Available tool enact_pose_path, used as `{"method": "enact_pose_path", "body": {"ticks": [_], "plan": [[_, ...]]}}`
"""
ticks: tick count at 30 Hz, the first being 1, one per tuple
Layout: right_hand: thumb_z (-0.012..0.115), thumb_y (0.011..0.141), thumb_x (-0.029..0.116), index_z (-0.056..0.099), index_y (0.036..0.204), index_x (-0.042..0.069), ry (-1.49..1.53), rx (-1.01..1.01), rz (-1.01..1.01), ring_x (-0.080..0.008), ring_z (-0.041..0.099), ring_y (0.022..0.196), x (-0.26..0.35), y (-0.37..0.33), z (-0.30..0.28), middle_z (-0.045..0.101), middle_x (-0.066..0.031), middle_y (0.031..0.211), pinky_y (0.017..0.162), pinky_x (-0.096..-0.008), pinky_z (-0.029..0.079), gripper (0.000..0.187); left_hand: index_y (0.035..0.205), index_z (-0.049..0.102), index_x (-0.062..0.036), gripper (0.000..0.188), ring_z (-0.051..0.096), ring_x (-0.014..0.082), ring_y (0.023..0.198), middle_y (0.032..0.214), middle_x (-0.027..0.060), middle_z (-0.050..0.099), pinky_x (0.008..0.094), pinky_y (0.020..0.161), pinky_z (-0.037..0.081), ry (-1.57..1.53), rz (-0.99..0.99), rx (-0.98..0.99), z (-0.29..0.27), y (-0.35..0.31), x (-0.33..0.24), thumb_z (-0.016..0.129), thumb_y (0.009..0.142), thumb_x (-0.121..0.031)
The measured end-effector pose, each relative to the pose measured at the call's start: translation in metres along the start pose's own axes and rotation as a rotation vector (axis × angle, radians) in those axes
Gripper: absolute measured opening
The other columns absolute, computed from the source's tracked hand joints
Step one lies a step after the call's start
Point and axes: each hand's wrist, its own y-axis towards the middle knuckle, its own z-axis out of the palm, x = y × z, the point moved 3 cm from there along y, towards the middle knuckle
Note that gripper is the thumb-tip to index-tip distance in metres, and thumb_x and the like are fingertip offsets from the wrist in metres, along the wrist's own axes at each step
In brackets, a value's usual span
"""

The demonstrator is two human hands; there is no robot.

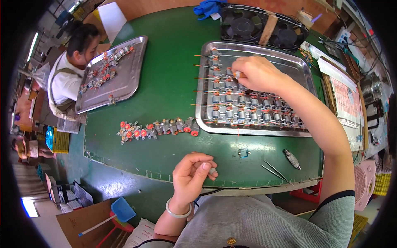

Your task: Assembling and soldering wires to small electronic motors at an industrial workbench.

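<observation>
Over the metal tray (199, 108) my right hand (258, 74) is closed, its fingertips pinching a small cylindrical component (237, 74) with a pale, orange-tinted end. Beneath it, rows of similar grey metal components (216, 98) with orange ends stand in the tray, thin orange wires sticking out past its left rim. Near the table's front edge, my left hand (191, 175) curls its thumb and fingers around a small grey component (212, 170), partly hidden. A line of loose grey components (165, 126) with red-orange ends lies on the green table (165, 82), left of the tray.
Tweezers (277, 171), a grey-handled tool (292, 159) and a small blue-edged piece (244, 153) lie right of my left hand. Black fans (244, 25) stand behind the tray. A second tray (124, 84) holds more components at far left, beside a seated person (68, 84).
</observation>
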Motion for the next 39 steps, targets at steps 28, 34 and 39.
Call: {"method": "enact_pose_path", "body": {"ticks": [28, 34, 39], "plan": [[0.066, 0.068, 0.019, 0.049, 0.098, -0.002, -0.215, 0.128, 0.027, -0.0266, 0.060, 0.064, 0.170, 0.002, 0.017, 0.055, -0.0131, 0.080, 0.053, -0.0356, 0.049, 0.040, 0.101, 0.057, -0.0109, 0.031, 0.043, 0.0279, 0.110, 0.110, 0.0085, 0.049, 0.0485, 0.099, 0.022, 1.294, 0.540, -0.217, -0.064, 0.032, -0.049, 0.066, 0.071, -0.013], [0.062, 0.070, 0.017, 0.050, 0.084, -0.002, -0.151, 0.163, 0.013, -0.0286, 0.060, 0.063, 0.175, 0.003, 0.011, 0.056, -0.0152, 0.075, 0.055, -0.0376, 0.050, 0.026, 0.092, 0.057, -0.0098, 0.025, 0.045, 0.0271, 0.103, 0.105, 0.0085, 0.050, 0.0490, 0.098, 0.023, 1.229, 0.548, -0.196, -0.066, 0.037, -0.051, 0.068, 0.070, -0.017], [0.059, 0.071, 0.017, 0.051, 0.074, -0.002, 0.039, 0.225, 0.040, -0.0319, 0.060, 0.065, 0.178, 0.002, 0.005, 0.058, -0.0178, 0.070, 0.059, -0.0402, 0.049, 0.020, 0.089, 0.057, -0.0098, 0.026, 0.045, 0.0267, 0.102, 0.103, 0.0083, 0.050, 0.0484, 0.097, 0.024, 1.216, 0.561, -0.246, -0.062, 0.037, -0.050, 0.069, 0.068, -0.020]]}}
